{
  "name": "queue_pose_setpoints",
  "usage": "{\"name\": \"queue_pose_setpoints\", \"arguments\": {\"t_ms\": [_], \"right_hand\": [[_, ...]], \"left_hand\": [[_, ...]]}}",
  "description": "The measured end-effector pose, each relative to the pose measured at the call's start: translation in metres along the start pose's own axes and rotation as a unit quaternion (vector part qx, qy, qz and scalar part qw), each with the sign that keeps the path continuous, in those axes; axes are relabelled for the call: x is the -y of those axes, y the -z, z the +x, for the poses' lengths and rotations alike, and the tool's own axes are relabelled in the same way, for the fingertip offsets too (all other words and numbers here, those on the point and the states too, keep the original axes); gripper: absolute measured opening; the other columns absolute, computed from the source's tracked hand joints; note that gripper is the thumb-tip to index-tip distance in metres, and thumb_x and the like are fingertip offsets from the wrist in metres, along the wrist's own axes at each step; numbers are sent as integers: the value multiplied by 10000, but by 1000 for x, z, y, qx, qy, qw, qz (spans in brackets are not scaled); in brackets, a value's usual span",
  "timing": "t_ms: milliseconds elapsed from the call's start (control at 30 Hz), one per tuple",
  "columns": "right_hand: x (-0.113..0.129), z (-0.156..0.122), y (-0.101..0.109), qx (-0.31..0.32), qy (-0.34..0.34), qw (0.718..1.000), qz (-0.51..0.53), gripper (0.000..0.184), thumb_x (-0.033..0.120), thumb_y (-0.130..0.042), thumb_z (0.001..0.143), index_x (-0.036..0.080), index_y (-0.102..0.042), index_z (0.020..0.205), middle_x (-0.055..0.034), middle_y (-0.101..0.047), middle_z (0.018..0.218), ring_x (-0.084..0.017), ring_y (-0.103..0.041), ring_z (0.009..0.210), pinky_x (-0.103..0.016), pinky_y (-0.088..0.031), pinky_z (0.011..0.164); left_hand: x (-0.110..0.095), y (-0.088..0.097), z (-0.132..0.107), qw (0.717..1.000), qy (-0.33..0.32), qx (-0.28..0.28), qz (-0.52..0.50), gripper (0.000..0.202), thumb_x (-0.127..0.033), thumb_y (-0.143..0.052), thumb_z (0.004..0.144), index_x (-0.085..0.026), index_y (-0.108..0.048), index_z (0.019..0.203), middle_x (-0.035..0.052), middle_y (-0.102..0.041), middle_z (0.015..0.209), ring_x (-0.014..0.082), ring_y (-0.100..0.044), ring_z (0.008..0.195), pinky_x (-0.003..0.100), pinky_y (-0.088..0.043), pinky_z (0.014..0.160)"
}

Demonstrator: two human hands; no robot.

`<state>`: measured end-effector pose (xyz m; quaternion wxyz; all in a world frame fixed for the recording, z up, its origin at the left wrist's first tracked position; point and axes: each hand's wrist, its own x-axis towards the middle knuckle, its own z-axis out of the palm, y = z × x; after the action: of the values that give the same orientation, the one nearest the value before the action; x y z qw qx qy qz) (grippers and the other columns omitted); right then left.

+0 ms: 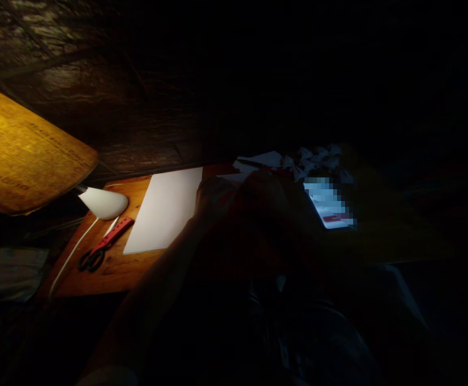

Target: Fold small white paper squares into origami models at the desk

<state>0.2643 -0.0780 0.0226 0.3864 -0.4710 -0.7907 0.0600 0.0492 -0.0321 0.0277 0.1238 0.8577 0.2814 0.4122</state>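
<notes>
My left hand [216, 197] is at the middle of the wooden table, beside the right edge of a white paper stack [165, 209]. Its fingers look curled inward. Close to its right, my right hand [264, 187] is in deep shadow, also bent in toward the left one. Whatever lies between the fingers is too dark to make out; a faint reddish tint shows there. Just beyond the hands are loose pieces of white paper [260, 160]. Small folded paper shapes [318, 160] are heaped behind and to the right.
A lit phone [330, 206], its screen partly pixelated, lies right of my hands. At the left stand a white lamp base [104, 203] and a glowing yellow shade [28, 155]. Black-handled scissors [93, 260] lie by a red perforated strip [113, 235]. A white cord [71, 254] crosses the table [113, 281].
</notes>
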Motion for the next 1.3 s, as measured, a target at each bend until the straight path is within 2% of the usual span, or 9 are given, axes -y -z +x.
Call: {"name": "queue_pose_setpoints", "arguments": {"t_ms": [133, 267, 367, 467, 733, 833, 1100, 1200, 1300], "right_hand": [[4, 1, 2, -12, -16, 1000, 1, 156, 188, -640, 904, 199, -791, 944, -121, -759, 1061, -274, -654, 1023, -401, -497, 918], [7, 4, 8, -67, -68, 992, 77, 114, 238, -643, 871, 207, -747, 839, -87, -748, 928, -244, -653, 907, -374, -500, 840], [11, 5, 11, -91, -126, 973, 168, 94, 271, -666, 827, 216, -711, 765, -55, -744, 865, -217, -651, 853, -342, -502, 795], [14, 6, 12, -84, -193, 941, 265, 91, 295, -714, 770, 205, -723, 760, -41, -753, 846, -193, -653, 789, -316, -500, 738], [10, 8, 17, -93, -304, 884, 341, 211, 374, -848, 668, 192, -770, 742, -35, -758, 788, -171, -644, 704, -286, -484, 643], [11, 8, 20, -66, -302, 892, 330, 172, 350, -838, 698, 193, -778, 737, -39, -771, 790, -181, -669, 726, -291, -501, 662], [7, 7, 18, 13, -200, 957, 208, 51, 240, -799, 771, 199, -806, 741, -44, -796, 802, -184, -703, 746, -290, -514, 689], [6, 6, 15, 33, -180, 963, 195, 38, 214, -788, 777, 206, -818, 755, -41, -802, 814, -187, -713, 755, -293, -528, 702], [3, 5, 13, 42, -168, 963, 206, 57, 216, -779, 790, 211, -823, 753, -37, -800, 808, -186, -715, 749, -288, -530, 692]], "left_hand": [[-2, 1, 0, 1000, 21, -17, 0, 72, -341, -799, 862, -272, -789, 845, 42, -776, 899, 262, -703, 944, 441, -495, 1002], [-6, -1, 0, 986, 104, -103, -81, 134, -326, -895, 751, -250, -785, 751, 34, -762, 824, 235, -695, 853, 385, -527, 900], [-9, -6, -1, 955, 170, -142, -195, 168, -331, -906, 733, -216, -783, 719, 31, -727, 751, 190, -660, 733, 303, -515, 715], [-10, -8, -1, 926, 230, -140, -265, 181, -334, -903, 718, -198, -783, 709, 21, -712, 706, 161, -630, 672, 257, -471, 610], [-1, -9, 3, 853, 327, -181, -363, 349, -334, -997, 518, -183, -759, 724, 3, -704, 672, 145, -648, 628, 242, -514, 585], [0, -12, 1, 851, 338, -167, -367, 358, -358, -992, 515, -172, -756, 710, 15, -701, 665, 150, -648, 620, 251, -514, 576], [-5, -9, 2, 887, 347, -95, -291, 296, -369, -928, 585, -173, -713, 637, -2, -639, 617, 126, -570, 601, 234, -419, 554], [-8, -7, 2, 889, 353, -27, -290, 307, -376, -913, 617, -177, -679, 616, -6, -603, 599, 127, -557, 592, 239, -406, 552], [-10, -8, 2, 893, 349, -8, -282, 291, -378, -904, 631, -182, -688, 633, -6, -603, 602, 123, -539, 580, 236, -382, 534]]}}
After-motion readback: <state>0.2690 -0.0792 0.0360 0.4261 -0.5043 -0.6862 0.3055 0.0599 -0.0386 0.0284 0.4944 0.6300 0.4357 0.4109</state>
